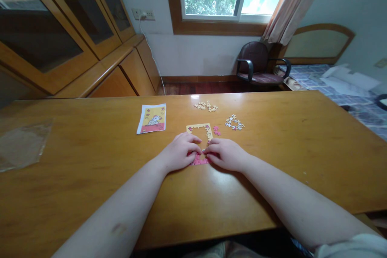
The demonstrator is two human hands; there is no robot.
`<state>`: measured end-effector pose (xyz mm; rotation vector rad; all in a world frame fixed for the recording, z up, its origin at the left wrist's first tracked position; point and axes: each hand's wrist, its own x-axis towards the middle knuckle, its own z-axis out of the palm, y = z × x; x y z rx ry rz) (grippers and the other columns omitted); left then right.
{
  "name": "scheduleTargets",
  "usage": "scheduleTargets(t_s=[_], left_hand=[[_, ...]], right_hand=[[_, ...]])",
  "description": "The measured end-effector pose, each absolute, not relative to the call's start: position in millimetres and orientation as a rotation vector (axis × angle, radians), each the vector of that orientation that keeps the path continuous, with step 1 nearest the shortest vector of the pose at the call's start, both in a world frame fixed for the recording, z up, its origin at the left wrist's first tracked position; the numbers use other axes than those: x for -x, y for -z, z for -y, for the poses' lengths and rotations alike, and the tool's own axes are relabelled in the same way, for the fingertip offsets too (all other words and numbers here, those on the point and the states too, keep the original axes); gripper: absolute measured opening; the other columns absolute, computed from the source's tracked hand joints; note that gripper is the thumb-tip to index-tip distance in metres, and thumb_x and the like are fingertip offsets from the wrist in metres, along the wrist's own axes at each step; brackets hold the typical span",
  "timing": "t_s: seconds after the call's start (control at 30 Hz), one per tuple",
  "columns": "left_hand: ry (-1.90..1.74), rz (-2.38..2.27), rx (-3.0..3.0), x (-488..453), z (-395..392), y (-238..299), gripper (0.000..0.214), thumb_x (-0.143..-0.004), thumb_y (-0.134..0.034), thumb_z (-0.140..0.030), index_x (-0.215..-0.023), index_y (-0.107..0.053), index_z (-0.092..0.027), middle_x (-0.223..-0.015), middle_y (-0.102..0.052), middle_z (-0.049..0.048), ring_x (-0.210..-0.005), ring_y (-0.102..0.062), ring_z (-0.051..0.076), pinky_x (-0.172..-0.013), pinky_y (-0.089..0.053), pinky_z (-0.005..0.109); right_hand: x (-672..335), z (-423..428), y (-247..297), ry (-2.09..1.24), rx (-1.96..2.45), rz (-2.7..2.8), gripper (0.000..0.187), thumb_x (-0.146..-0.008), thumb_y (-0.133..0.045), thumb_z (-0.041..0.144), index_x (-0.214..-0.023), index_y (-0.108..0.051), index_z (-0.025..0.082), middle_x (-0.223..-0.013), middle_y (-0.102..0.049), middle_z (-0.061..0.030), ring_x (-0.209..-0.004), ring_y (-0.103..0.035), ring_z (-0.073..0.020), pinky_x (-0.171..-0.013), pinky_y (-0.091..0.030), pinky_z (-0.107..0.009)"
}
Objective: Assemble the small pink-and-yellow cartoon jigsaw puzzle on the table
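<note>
A partly joined jigsaw puzzle point(198, 125), with a yellow upper border and a pink lower edge, lies in front of me around a bare middle. My left hand point(184, 151) rests over its lower left side, fingers apart and touching the pieces. From the right, my right hand point(225, 154) has its fingertips pinched at a small puzzle piece point(203, 151) by the inner edge of the pink part. The fingers hide most of that piece. Loose pink pieces point(217, 130) lie just beyond my right hand.
Yellow pieces point(206, 106) lie toward the far edge, and white-grey pieces point(234, 122) to the right. A printed picture of a white cartoon animal point(152, 119) sits left of the puzzle. Clear plastic point(24, 145) lies at the table's point(99, 137) left. An armchair point(256, 62) stands beyond.
</note>
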<state>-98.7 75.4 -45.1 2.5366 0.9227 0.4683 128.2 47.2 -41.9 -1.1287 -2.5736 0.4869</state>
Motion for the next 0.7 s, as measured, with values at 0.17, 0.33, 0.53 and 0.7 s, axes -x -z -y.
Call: scheduleTargets(t_s=[0.17, 0.33, 0.53, 0.7], left_hand=[[-0.467, -0.911, -2.542, 99, -76, 44, 0.027, -0.08, -0.053, -0.014, -0.087, -0.074, -0.029, -0.114, -0.064, 0.0027, -0.106, -0.055, 0.021, -0.099, -0.04, 0.041], [-0.507, -0.914, -2.529, 98, -76, 43, 0.025, -0.083, -0.052, -0.016, -0.095, -0.071, -0.026, -0.109, -0.066, 0.004, -0.103, -0.057, 0.02, -0.097, -0.042, 0.038], [-0.522, -0.926, -2.519, 98, -79, 44, 0.024, -0.082, -0.052, -0.015, -0.094, -0.071, -0.025, -0.11, -0.066, 0.0037, -0.104, -0.058, 0.02, -0.095, -0.044, 0.036], [-0.524, -0.941, -2.519, 98, -78, 42, 0.023, -0.083, -0.052, -0.016, -0.092, -0.071, -0.025, -0.109, -0.066, 0.0036, -0.103, -0.059, 0.02, -0.094, -0.045, 0.037]], right_hand=[[-136, -55, 44, -0.302, 1.418, 2.387, 0.021, -0.091, -0.05, 0.029, -0.093, -0.07, 0.02, -0.087, -0.064, -0.0052, -0.078, -0.06, -0.0151, -0.071, -0.044, -0.025], [-148, -67, 45, -0.169, 1.737, 2.213, 0.025, -0.093, -0.047, 0.029, -0.101, -0.069, 0.02, -0.097, -0.065, -0.0076, -0.085, -0.061, -0.0173, -0.076, -0.045, -0.027], [-147, -67, 43, -0.192, 1.769, 2.311, 0.024, -0.092, -0.05, 0.028, -0.094, -0.073, 0.02, -0.094, -0.067, -0.0078, -0.085, -0.062, -0.0175, -0.076, -0.046, -0.026], [-150, -66, 40, -0.248, 1.667, 2.347, 0.019, -0.089, -0.054, 0.024, -0.09, -0.072, 0.022, -0.098, -0.068, -0.0049, -0.087, -0.062, -0.0166, -0.078, -0.046, -0.025]])
